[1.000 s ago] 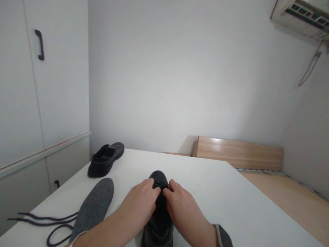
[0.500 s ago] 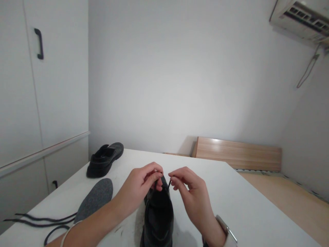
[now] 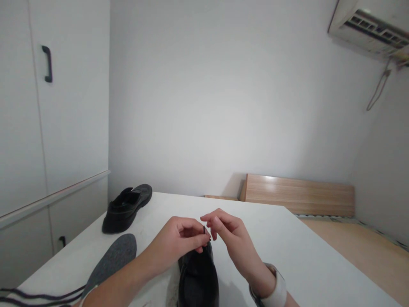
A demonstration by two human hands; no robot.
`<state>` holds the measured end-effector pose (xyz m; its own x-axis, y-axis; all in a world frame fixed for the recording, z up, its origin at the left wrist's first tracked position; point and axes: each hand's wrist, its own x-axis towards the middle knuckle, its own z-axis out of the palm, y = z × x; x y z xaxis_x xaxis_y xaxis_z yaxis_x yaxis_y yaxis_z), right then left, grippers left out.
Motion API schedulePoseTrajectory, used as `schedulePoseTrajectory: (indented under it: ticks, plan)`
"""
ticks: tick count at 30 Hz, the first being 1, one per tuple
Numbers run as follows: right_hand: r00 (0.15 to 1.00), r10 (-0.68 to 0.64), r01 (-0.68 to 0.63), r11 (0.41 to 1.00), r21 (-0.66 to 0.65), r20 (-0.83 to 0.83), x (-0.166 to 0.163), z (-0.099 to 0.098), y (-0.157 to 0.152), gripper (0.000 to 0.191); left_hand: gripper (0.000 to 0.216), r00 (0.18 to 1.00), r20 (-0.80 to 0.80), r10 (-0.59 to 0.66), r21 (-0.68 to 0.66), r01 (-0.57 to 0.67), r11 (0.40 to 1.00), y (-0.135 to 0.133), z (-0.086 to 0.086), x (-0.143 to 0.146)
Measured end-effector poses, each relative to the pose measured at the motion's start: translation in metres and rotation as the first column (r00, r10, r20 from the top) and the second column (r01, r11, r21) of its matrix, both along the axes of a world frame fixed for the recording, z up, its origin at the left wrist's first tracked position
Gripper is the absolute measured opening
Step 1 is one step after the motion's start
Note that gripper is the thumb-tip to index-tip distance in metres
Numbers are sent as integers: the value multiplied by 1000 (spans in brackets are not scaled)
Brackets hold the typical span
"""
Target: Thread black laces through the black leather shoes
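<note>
A black shoe (image 3: 198, 281) stands on the white table (image 3: 287, 256) right in front of me, toe pointing away. My left hand (image 3: 179, 241) hovers over its front and pinches a thin black lace end between thumb and fingers. My right hand (image 3: 231, 238) is just beside it, fingers curled and pinched close to the same lace tip; a watch sits on that wrist. Whether the right fingers grip the lace is unclear.
A second black shoe (image 3: 126, 207) lies at the table's far left. A grey insole (image 3: 111, 264) and a loose black lace (image 3: 38, 295) lie at the near left. White cupboards stand on the left, a wooden bed frame (image 3: 297, 195) behind the table.
Both hands rose from the shoe's front and drew lace ends upward. They have since come together above the toe. The camera tilted slightly, so the table sits lower in view.
</note>
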<state>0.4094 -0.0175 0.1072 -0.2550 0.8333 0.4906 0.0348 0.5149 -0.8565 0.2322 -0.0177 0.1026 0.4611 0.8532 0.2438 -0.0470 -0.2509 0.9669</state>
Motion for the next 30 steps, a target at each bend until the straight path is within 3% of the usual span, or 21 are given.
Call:
schedulePoseTrajectory:
  ticks: [2, 5, 8, 10, 14, 17, 20, 21, 23, 27, 30]
  plan:
    - [999, 46, -46, 997, -68, 0, 1, -9, 8, 39, 12, 1000, 18, -17, 37, 16, 999, 2, -7, -5]
    - [989, 135, -128, 986, -106, 65, 3, -28, 15, 42, 4, 1000, 8, 6, 212, -7, 977, 3, -17, -12]
    - [978, 183, -172, 979, -106, 102, 4, -44, 14, 45, 12, 996, -65, 64, 458, -27, 889, -2, -22, -18]
    - [975, 212, -200, 968, -148, 67, 3, -48, 9, 46, 22, 981, -127, 149, 621, -38, 783, -7, -23, -21]
    - [971, 238, -229, 947, -226, 12, 0, -44, 2, 41, 35, 916, -163, 367, 880, -33, 473, -11, -26, -23]
    - [966, 257, -256, 944, -207, -22, -3, -41, 1, 29, 33, 884, -102, 456, 955, -41, 293, -10, -30, -20]
    - [971, 235, -241, 957, -162, -52, -5, -42, 0, 17, 25, 887, -2, 462, 983, -82, 162, -9, -31, -14]
    - [977, 206, -212, 967, -143, -57, -5, -43, -1, 14, 23, 889, 26, 456, 985, -101, 141, -9, -31, -12]
    - [992, 110, -115, 989, -91, -61, -7, -45, -2, 12, 20, 887, 43, 459, 980, -127, 154, -9, -31, -10]
    - [995, -72, 77, 994, 83, -64, -9, -51, -6, 15, 21, 886, 31, 463, 956, -162, 245, -12, -31, -9]
    - [991, -82, 97, 986, 139, -106, -10, -54, -6, 16, 22, 901, 44, 432, 929, -196, 314, -13, -31, -10]
